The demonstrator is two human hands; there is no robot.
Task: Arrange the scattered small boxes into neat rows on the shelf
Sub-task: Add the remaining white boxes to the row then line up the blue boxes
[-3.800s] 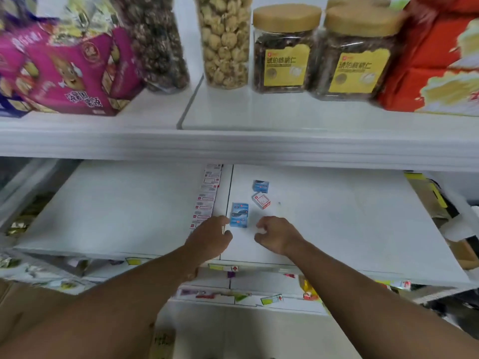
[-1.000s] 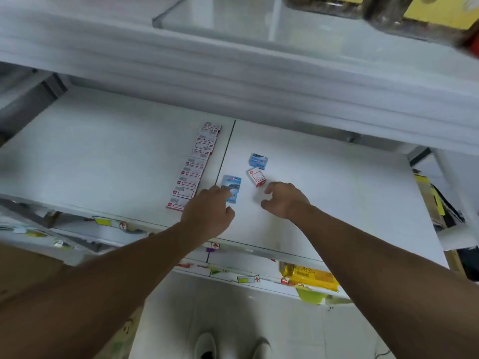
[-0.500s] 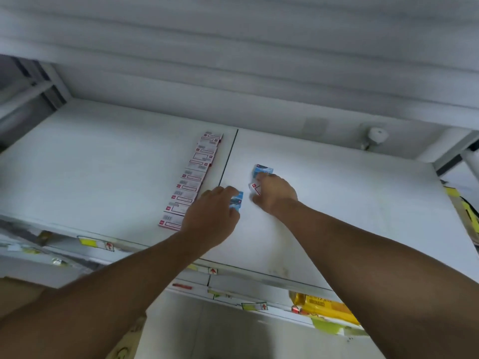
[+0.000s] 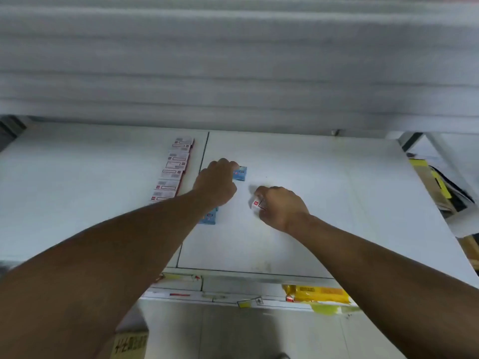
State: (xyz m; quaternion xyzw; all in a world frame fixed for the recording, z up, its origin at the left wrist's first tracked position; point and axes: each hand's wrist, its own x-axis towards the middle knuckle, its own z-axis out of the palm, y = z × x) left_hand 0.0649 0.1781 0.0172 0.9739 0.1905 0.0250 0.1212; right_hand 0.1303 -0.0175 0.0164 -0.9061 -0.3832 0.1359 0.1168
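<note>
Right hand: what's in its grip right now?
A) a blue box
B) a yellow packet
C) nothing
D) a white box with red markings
D: the right hand has its fingers curled round a white box with red markings, lifted off the shelf; the two blue boxes lie by the left hand.

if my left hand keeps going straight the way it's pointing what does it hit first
Most likely the small blue box: the left hand points toward the back of the shelf, its fingertips already at that box's near edge. Whether they touch is unclear.
</note>
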